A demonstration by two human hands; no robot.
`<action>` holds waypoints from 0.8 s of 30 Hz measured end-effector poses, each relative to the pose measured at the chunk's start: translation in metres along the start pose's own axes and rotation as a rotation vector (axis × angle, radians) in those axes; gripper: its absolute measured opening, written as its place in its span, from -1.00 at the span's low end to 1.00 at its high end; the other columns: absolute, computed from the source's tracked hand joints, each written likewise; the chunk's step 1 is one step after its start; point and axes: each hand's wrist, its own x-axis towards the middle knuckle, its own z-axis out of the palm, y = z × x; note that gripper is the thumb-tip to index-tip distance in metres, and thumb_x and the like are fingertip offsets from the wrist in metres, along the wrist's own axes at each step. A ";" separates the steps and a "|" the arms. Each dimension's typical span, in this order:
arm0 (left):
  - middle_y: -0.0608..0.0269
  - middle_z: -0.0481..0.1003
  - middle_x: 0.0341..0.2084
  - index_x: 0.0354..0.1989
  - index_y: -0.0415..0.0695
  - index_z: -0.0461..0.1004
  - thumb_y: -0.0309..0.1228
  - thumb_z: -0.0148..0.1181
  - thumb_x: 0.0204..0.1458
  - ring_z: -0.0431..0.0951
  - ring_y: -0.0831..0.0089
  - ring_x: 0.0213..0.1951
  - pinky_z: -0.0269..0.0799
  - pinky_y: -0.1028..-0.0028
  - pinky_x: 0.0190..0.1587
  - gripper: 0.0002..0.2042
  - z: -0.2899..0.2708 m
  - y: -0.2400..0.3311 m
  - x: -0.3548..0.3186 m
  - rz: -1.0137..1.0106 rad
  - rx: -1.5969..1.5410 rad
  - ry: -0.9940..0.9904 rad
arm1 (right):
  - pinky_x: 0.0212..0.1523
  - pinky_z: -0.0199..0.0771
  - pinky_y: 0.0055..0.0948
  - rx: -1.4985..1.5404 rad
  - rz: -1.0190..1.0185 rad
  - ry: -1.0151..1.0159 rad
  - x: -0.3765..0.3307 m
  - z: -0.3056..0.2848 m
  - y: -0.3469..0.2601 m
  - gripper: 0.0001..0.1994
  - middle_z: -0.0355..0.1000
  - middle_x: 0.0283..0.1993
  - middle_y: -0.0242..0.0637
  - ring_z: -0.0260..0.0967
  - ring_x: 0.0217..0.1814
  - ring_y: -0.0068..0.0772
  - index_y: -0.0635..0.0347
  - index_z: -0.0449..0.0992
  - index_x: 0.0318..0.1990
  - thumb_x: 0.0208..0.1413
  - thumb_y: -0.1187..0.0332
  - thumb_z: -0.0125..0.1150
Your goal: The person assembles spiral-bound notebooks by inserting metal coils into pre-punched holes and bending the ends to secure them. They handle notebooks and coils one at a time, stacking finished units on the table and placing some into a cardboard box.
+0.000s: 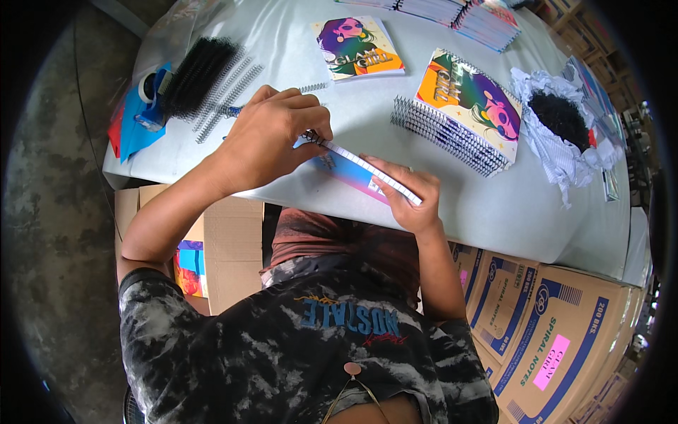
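Observation:
I hold a notebook (349,172) on edge over the table, its white page edge up and a blue-pink cover facing me. My right hand (409,189) grips its right end, thumb on the cover, fingers behind. My left hand (282,131) is closed at the other end, thumb and fingers pinched round a dark spiral coil (311,136) at the notebook's corner. How far the coil runs through the holes is hidden by that hand. Loose spiral coils (229,88) lie beyond my left hand, beside a dense black bundle of coils (201,74).
A stack of spiral notebooks (466,116) stands at right, with a single notebook (359,48) farther back. Crumpled paper (526,88) holds a black tangle (561,119). A blue tape dispenser (152,113) sits at left. Cardboard boxes (565,339) stand below the table (487,205).

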 end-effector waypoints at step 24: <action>0.12 0.28 0.01 -0.02 -0.09 0.34 0.04 0.24 -0.27 0.22 0.09 0.09 -0.03 0.13 0.12 -0.36 0.035 -0.008 -0.007 0.037 0.329 0.419 | -0.22 0.51 -0.45 -0.078 -0.125 0.050 -0.002 0.007 0.011 -0.60 0.48 -0.14 -0.12 0.50 -0.23 -0.24 0.28 0.49 -0.10 -0.19 0.72 0.10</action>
